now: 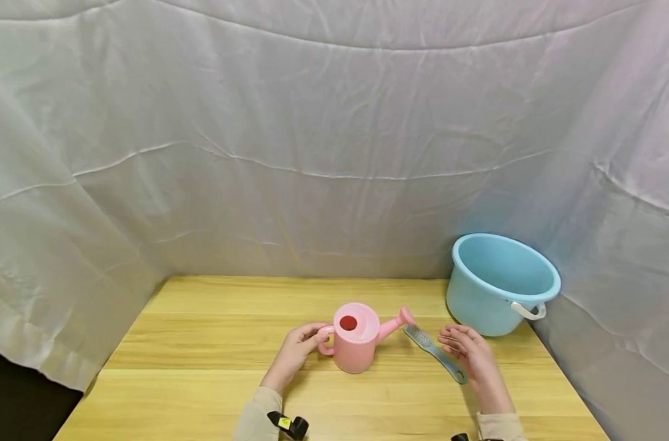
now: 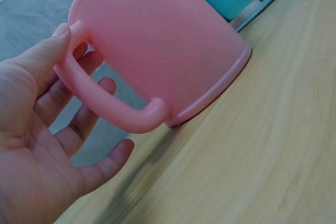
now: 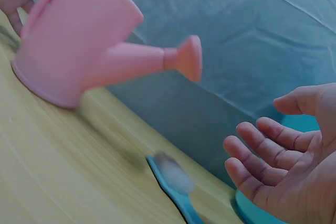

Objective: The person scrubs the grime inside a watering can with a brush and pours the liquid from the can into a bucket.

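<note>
A pink watering can [image 1: 355, 352] stands upright near the middle of the table, its spout pointing right. My left hand [image 1: 298, 354] is at its handle [image 2: 110, 103]; the thumb lies on the upper part and the index finger goes behind it, while the lower fingers stay loose. A blue brush [image 1: 435, 353] with pale bristles lies bristles up, right of the spout. My right hand [image 1: 472, 358] is just right of the brush, palm turned inward, fingers relaxed and holding nothing, as the right wrist view shows.
A light blue bucket [image 1: 480, 306] with a white handle [image 1: 529, 311] stands at the table's back right corner, behind my right hand. Grey cloth [image 1: 312, 153] hangs along the back and both sides of the wooden table [image 1: 213, 343].
</note>
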`<move>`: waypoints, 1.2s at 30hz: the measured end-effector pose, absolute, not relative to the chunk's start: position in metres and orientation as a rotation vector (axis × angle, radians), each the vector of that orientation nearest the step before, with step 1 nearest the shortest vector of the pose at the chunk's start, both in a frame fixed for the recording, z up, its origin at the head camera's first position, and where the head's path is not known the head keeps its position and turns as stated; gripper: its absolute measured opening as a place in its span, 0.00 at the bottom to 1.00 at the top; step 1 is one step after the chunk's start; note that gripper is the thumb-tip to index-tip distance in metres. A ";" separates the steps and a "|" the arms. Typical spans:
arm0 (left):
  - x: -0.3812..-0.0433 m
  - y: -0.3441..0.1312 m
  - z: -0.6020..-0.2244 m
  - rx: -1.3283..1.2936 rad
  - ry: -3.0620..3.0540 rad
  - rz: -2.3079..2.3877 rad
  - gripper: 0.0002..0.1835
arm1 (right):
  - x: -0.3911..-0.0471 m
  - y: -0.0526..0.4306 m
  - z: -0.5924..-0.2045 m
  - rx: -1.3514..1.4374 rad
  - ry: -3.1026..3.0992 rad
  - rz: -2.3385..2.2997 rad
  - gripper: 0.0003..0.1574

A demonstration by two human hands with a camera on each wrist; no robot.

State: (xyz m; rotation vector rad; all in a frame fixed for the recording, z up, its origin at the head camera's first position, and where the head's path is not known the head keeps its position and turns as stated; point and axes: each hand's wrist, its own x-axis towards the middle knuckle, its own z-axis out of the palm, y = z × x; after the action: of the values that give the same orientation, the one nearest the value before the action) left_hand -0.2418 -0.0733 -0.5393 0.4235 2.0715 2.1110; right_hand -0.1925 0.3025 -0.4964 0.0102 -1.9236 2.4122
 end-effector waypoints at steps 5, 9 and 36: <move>-0.243 -0.075 -0.539 0.413 2.085 2.099 0.17 | -0.192 0.313 -0.501 -0.099 -2.003 2.296 0.07; -0.243 -0.075 -0.539 0.413 2.084 2.103 0.17 | -0.193 0.321 -0.506 -0.255 -2.251 2.099 0.15; -0.244 -0.074 -0.541 0.439 2.059 2.108 0.18 | -0.193 0.330 -0.529 -0.234 -2.851 1.551 0.27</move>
State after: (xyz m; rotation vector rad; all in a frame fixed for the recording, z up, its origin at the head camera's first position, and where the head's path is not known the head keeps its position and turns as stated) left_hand -0.2439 -0.0739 -0.5411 0.4388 2.0594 2.1081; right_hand -0.1935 0.3305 -0.5285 -0.2340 -2.8511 1.5510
